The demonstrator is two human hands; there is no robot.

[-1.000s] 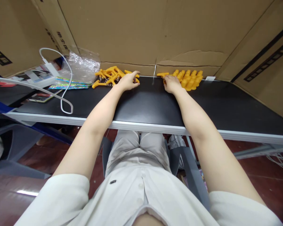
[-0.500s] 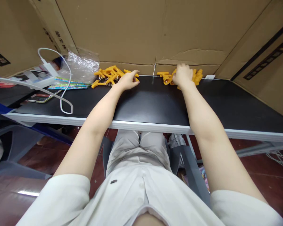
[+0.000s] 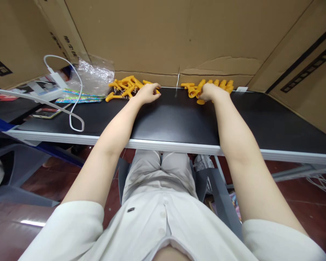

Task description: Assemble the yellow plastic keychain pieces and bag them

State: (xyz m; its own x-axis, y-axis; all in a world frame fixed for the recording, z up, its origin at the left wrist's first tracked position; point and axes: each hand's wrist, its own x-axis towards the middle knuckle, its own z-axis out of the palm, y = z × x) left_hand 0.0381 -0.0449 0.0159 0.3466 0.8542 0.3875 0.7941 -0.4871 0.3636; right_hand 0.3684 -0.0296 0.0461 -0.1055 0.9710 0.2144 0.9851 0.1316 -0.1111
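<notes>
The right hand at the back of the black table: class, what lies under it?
The right hand rests on the right pile of orange plastic pieces on the black table. Pieces stick out around it; those beneath the palm are hidden.

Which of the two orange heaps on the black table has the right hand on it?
The heap of cone-shaped pieces at the cardboard wall; the left hand touches the other, T-shaped heap.
</notes>
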